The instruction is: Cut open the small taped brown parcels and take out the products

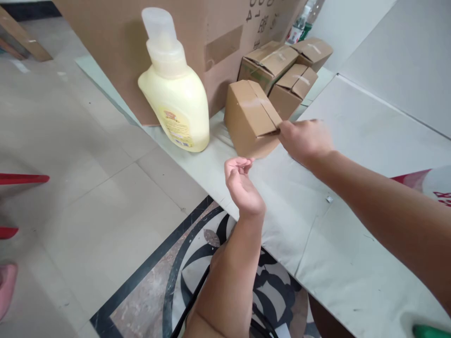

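Note:
A small brown cardboard box point(244, 115) with taped top flaps stands tilted on the pale cloth-covered table. My right hand point(307, 141) is closed at its near right corner, with the fingertips hidden against the flap edge. Just below the box's lower front edge, my left hand point(244, 185) is turned palm up with its fingers loosely curled and nothing visible in them. Its fingertips are close to the cardboard; whether they touch it I cannot tell. Left of the box stands a large pale yellow bottle point(183, 103) with a translucent cap.
A large cardboard carton point(183, 28) rises behind the bottle. Several small boxes point(294, 91) sit close behind the handled one, with plastic bottles point(303, 23) farther back. At right, a red-and-white package point(437, 185) lies on the table point(352, 263). Tiled floor point(98, 197) lies left.

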Available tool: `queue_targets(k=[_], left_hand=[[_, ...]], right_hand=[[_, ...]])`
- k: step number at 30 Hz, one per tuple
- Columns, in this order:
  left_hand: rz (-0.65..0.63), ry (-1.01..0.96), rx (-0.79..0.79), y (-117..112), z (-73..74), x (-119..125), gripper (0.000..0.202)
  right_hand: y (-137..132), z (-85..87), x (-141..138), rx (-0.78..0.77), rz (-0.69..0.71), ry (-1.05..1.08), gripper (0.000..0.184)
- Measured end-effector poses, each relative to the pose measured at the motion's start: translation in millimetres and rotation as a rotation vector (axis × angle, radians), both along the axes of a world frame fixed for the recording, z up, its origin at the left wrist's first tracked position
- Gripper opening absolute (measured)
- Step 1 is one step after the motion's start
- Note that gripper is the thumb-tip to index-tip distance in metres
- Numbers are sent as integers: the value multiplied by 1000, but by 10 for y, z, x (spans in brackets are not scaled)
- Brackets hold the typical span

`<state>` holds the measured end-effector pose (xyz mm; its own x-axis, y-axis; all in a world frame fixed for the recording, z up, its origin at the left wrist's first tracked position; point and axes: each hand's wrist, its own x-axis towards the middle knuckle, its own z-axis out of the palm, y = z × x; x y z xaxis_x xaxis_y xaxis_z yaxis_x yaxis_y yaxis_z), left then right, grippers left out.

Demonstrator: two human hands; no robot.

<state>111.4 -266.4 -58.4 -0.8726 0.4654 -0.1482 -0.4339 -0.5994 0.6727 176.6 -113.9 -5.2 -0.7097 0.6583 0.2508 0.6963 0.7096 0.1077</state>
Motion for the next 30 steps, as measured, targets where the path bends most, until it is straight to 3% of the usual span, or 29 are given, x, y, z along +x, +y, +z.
queue_targets(k=[4, 7, 9, 11, 14, 16, 20, 25, 30], left_hand=[[-19, 57, -48, 31, -4, 81, 23], [-68, 66, -66, 44, 27, 193, 22], [-84, 65, -59, 44, 56, 285, 23], [-78, 71, -51, 36, 83, 366, 22], [-22, 88, -36, 21, 100, 417, 21], [15, 109, -36, 18, 96, 397, 23], [42, 138, -60, 45, 77, 299, 24], [62, 203, -52, 80, 72, 237, 19], [158, 408, -100, 13, 38, 228, 14]], right_hand=[[-267, -92, 808, 95, -158, -24, 24], [-411, -174, 1069, 28, -170, 37, 28], [-444, -180, 993, -42, -147, 133, 29], [-435, -145, 736, -102, -111, 230, 38], [-391, -86, 178, -210, -119, 238, 80], [-356, -81, -163, -305, -190, 201, 95], [-291, -160, -468, -402, -230, 209, 87], [-366, -236, -224, -339, -110, 187, 85], [-763, -261, 525, -285, -69, 149, 85]])
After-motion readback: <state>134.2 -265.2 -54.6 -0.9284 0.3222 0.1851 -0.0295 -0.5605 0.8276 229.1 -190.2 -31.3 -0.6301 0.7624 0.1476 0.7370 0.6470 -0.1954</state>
